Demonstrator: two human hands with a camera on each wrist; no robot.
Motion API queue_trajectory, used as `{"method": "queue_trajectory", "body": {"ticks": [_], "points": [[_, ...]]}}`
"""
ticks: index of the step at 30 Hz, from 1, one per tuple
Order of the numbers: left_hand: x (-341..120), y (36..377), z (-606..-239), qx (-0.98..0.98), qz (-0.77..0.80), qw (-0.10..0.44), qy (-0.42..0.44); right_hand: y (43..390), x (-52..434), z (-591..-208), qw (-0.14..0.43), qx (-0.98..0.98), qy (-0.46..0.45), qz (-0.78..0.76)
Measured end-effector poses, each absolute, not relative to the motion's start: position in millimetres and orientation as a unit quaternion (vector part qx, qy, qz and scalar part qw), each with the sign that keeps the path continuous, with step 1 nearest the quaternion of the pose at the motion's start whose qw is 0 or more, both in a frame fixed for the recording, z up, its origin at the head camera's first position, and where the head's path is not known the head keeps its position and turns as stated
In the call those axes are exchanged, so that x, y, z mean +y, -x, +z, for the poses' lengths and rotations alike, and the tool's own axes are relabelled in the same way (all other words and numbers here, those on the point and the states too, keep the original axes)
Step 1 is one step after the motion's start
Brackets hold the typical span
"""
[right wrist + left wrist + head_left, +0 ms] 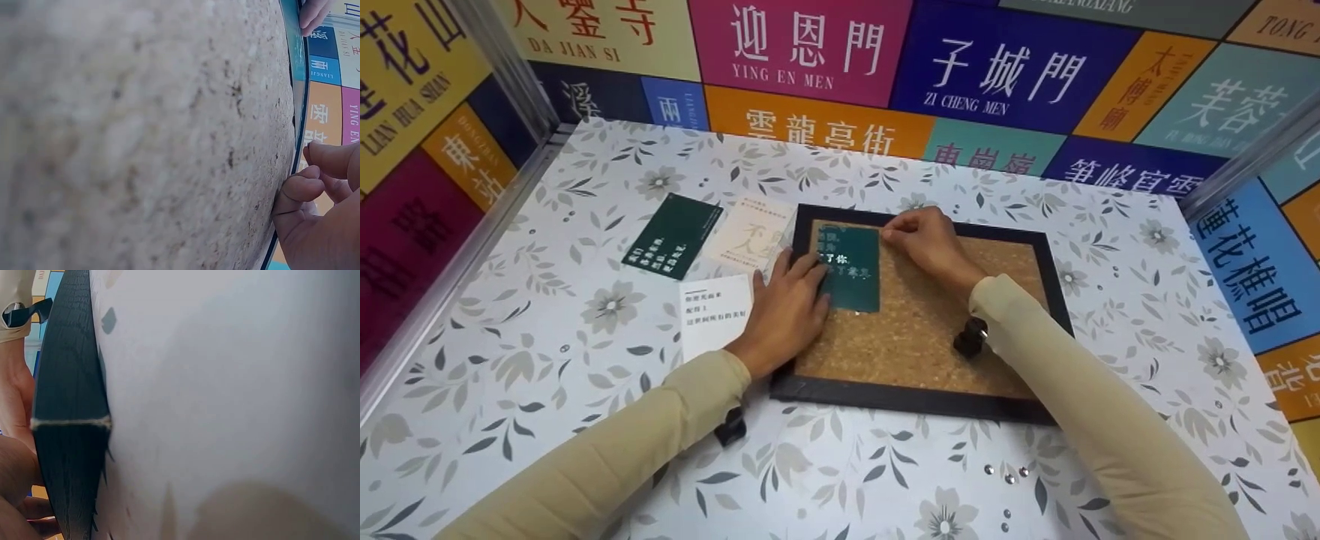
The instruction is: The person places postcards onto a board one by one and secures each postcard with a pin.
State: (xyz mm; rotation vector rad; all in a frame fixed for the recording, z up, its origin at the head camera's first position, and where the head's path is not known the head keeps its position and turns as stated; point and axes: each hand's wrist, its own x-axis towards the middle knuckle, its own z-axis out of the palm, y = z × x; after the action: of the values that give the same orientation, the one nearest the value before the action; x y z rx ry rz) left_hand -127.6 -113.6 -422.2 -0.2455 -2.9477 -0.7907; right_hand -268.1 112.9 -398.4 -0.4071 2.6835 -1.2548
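My left hand (786,306) lies flat, fingers straight, pressing the left edge of the green card (847,268) onto the corkboard (930,330). My right hand (928,241) has its fingers curled at the card's upper right corner, fingertips pinched against it; whether they hold a pin I cannot tell. The card sits in the corkboard's upper left area, within the black frame. Left of the corkboard lie three more cards: a dark one (671,235), a cream one (751,232), a white one (712,315). Silver pins (1006,472) rest on the table (547,322), just below the corkboard's lower right corner.
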Motion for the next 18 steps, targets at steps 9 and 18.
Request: {"method": "queue_trajectory", "body": {"ticks": [9, 18], "points": [[-114, 127, -424, -0.963, -0.252, 0.047, 0.081, 273, 106, -398, 0.083, 0.884, 0.135, -0.44], [-113, 129, -423, -0.964, -0.252, 0.039, 0.076, 281, 101, -398, 0.089, 0.888, 0.126, -0.433]]}}
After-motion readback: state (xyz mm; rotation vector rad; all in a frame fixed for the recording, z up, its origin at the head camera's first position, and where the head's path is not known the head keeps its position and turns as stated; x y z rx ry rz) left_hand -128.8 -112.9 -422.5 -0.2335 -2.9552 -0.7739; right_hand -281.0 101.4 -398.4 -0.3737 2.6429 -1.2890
